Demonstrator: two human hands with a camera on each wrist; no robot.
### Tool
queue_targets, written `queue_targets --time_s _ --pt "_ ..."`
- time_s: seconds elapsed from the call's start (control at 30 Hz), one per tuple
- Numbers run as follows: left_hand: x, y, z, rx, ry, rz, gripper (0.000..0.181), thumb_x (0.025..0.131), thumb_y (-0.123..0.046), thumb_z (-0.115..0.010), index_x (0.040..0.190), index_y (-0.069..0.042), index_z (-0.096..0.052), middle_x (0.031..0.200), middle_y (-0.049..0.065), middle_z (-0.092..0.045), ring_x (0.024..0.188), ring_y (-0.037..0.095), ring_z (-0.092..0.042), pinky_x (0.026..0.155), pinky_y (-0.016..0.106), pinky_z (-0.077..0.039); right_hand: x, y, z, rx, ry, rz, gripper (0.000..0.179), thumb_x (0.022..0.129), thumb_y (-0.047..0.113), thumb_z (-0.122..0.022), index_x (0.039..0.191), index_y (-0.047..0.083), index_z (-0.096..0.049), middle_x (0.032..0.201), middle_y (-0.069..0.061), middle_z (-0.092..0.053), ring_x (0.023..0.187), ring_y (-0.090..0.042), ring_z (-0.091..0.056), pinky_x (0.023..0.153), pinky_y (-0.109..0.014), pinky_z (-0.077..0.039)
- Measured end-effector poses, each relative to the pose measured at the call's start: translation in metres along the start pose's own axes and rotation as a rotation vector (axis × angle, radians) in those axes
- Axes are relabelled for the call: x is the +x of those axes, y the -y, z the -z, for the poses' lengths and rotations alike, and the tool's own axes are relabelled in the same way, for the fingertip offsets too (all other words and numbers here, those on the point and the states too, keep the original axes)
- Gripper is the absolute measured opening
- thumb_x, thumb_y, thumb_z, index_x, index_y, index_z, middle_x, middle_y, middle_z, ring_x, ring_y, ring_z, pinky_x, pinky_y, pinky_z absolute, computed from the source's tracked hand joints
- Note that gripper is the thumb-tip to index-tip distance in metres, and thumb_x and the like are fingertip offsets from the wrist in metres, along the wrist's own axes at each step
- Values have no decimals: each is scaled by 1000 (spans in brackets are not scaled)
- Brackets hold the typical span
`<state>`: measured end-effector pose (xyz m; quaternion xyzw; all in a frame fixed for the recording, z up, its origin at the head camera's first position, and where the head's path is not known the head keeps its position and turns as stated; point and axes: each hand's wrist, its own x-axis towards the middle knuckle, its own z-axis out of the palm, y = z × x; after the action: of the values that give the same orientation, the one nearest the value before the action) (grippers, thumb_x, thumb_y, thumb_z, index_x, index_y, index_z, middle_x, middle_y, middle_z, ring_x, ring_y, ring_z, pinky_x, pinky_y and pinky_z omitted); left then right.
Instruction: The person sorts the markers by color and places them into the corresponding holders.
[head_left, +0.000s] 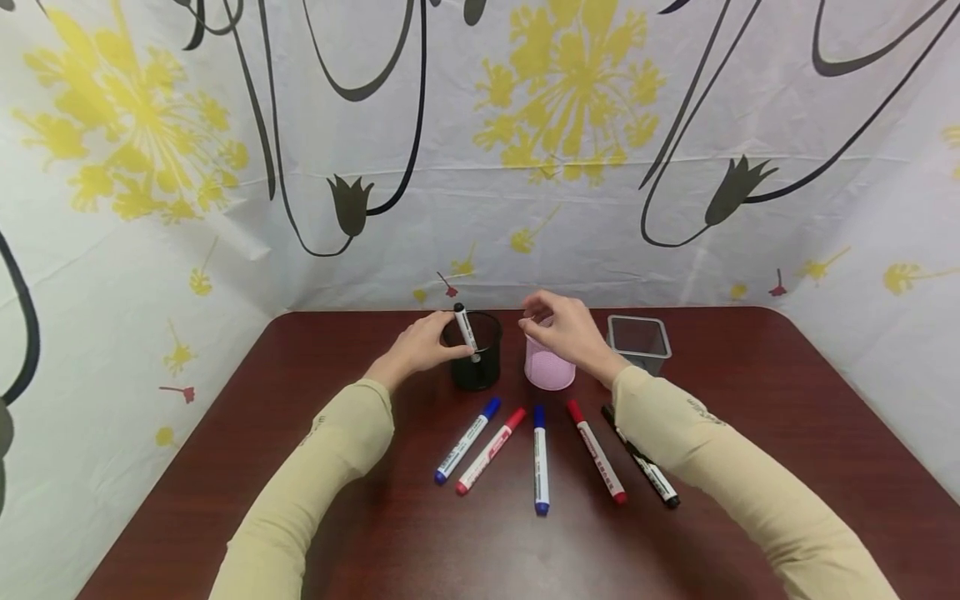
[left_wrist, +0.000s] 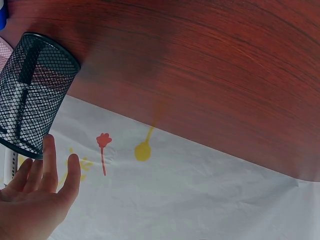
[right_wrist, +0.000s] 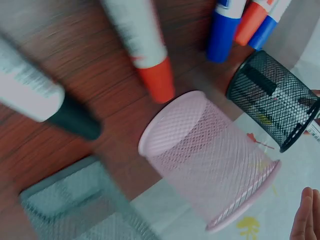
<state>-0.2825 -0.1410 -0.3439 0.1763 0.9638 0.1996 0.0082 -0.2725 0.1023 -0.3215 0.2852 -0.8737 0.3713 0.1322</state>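
Observation:
A black mesh pen cup (head_left: 483, 375) stands at the back of the table, and a white marker (head_left: 465, 327) with a black end leans in it, sticking out above the rim. My left hand (head_left: 427, 343) is at this cup's rim, its thumb in front and fingers spread; in the left wrist view a fingertip overlaps the rim. Just right of it stands a pink mesh pen cup (head_left: 550, 373). Over the pink cup's opening hovers my right hand (head_left: 566, 332), fingers loosely bent, with nothing visible in them. The pink cup's inside is partly hidden by that hand.
Several markers lie fanned out before the cups: blue (head_left: 467, 442), red (head_left: 491, 452), another blue (head_left: 541, 458), another red (head_left: 596, 452) and black (head_left: 652, 471), the last partly under the right sleeve. A grey mesh container (head_left: 651, 363) stands right. Patterned cloth (head_left: 450, 133) hangs behind the table.

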Motion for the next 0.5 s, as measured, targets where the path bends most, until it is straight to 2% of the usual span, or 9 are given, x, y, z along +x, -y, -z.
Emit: queue_targets --time_s 0.13,0.27,0.4,0.5 --pt "0 0 0 0 -3 -7 74 77 -48 -61 132 -4 -38 132 13 -38 119 27 -36 92 45 -33 -14 -2 13 -55 51 57 19 82 14 -62 99 5 -61 88 -2 -62 78 -14 -58 67 -34 -47" --pt "-1 0 0 5 -6 -19 72 78 -47 -61 132 -4 -38 132 14 -38 118 28 -37 91 44 -33 -29 -9 22 -144 67 158 18 79 13 -64 95 3 -62 86 -3 -63 74 -16 -59 65 -36 -47" --pt "-1 0 1 1 -7 -19 72 78 -47 -61 132 -4 -38 132 14 -38 118 28 -37 90 44 -34 -46 -17 30 -233 77 250 18 77 14 -66 92 5 -62 84 -2 -63 72 -13 -58 62 -33 -46" --pt "-1 0 1 -3 -4 -15 72 78 -47 -61 132 -5 -38 132 13 -38 117 27 -38 90 44 -35 -61 -23 36 -299 97 308 17 75 14 -67 92 10 -62 80 5 -60 69 -8 -55 59 -29 -44"
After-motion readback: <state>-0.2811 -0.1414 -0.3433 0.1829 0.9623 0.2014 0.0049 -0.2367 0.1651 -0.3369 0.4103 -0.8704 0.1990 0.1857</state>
